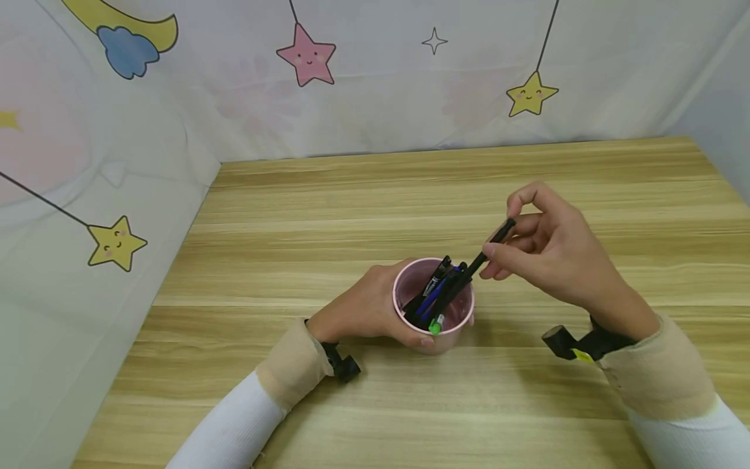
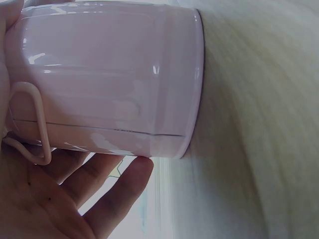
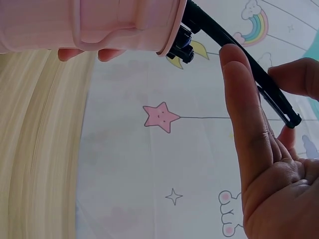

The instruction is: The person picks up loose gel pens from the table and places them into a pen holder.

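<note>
A pink cup (image 1: 450,341) with several pens in it stands on the table, tilt hard to judge. My left hand (image 1: 372,303) grips it from the left, thumb across the near side. The left wrist view shows the fingers behind the cup's wall (image 2: 99,64) and a wire-like handle (image 2: 42,122). My right hand (image 1: 556,254) pinches the upper part of a black pen (image 1: 505,229) between thumb and fingers. That pen slants over the cup's right rim, its lower end among the others. Inside lean a black marker (image 1: 433,285), a blue pen (image 1: 432,303) and something green-tipped (image 1: 435,326).
The wood-grain table (image 1: 293,228) stretches around the cup. Behind it hangs a white cloth (image 1: 375,111) printed with stars, and more of this cloth covers the left side. Each wrist wears a dark camera mount, such as the right mount (image 1: 562,342).
</note>
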The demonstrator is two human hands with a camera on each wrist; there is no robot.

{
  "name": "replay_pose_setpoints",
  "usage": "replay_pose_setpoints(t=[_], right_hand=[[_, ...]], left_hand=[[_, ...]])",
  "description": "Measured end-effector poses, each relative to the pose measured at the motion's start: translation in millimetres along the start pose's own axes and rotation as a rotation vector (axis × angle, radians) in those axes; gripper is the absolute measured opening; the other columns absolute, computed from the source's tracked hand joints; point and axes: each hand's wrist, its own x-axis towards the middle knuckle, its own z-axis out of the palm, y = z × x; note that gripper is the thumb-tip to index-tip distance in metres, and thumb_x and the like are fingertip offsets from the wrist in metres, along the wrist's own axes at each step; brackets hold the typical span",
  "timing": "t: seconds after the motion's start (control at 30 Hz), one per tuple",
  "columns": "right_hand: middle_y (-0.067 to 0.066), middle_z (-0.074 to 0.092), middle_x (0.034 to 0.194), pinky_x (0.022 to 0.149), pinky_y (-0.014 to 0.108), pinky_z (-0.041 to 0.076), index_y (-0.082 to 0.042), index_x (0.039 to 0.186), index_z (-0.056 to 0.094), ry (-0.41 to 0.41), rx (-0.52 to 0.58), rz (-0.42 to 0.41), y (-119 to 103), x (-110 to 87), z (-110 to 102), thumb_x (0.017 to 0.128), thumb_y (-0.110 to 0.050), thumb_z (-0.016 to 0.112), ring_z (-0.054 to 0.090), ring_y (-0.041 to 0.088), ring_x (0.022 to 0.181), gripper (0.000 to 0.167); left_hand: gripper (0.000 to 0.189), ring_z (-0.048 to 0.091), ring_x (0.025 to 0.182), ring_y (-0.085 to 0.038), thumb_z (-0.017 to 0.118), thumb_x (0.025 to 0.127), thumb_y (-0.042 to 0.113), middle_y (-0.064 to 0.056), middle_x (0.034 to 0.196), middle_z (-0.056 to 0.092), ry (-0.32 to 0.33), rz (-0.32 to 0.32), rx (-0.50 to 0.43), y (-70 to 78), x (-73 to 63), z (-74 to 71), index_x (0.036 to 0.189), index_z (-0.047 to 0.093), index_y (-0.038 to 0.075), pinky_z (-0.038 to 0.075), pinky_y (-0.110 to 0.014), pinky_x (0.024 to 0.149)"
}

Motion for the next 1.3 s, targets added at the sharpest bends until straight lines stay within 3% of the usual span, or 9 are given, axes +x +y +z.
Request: replay_pose_setpoints(t=[0.13,0.37,0.63,1.1,1.3], right_hand=[[0.021,0.069,0.079,0.053,0.036,0.059,0.003,0.104,0.040,-0.031,0.007,0.012,-0.7,0.2,1.6,0.085,0.021,0.064,0.072,0.029,0.061,0.034],[0.018,0.073,0.090,0.058,0.040,0.060,-0.001,0.108,0.048,-0.137,-0.100,0.064,-1.4,0.1,1.1,0.089,0.012,0.068,0.073,0.031,0.068,0.031],[0.017,0.072,0.096,0.062,0.037,0.061,0.003,0.109,0.055,-0.180,-0.127,0.027,-0.6,0.6,-0.2,0.088,0.011,0.070,0.074,0.029,0.077,0.027],[0.008,0.071,0.094,0.062,0.032,0.060,-0.003,0.105,0.062,-0.153,-0.235,0.010,-0.9,2.1,-0.4,0.088,0.007,0.073,0.073,0.024,0.077,0.022],[0.003,0.072,0.093,0.063,0.030,0.060,-0.005,0.103,0.064,-0.131,-0.301,-0.015,0.7,1.3,-0.7,0.088,0.006,0.073,0.071,0.020,0.078,0.020]], left_hand=[[0.093,0.062,0.111,-0.005,0.098,0.060,0.039,0.014,0.123,0.065,0.000,0.017,0.010,-1.8,0.3,-0.3,0.142,0.053,0.032,0.051,-0.029,0.096],[0.091,0.062,0.111,-0.005,0.097,0.061,0.041,0.016,0.123,0.065,0.002,0.022,0.016,-0.2,0.7,-0.9,0.140,0.053,0.033,0.051,-0.029,0.096],[0.091,0.062,0.111,-0.004,0.097,0.061,0.039,0.017,0.123,0.064,0.001,0.018,0.034,0.8,1.3,-2.0,0.141,0.053,0.032,0.052,-0.028,0.095],[0.091,0.061,0.113,-0.006,0.097,0.061,0.041,0.015,0.125,0.064,-0.002,0.013,-0.020,2.7,3.1,-1.5,0.141,0.053,0.035,0.051,-0.029,0.097],[0.093,0.061,0.113,-0.004,0.096,0.062,0.041,0.015,0.125,0.064,-0.003,0.023,0.048,0.6,3.6,-0.2,0.143,0.050,0.031,0.050,-0.028,0.097]])
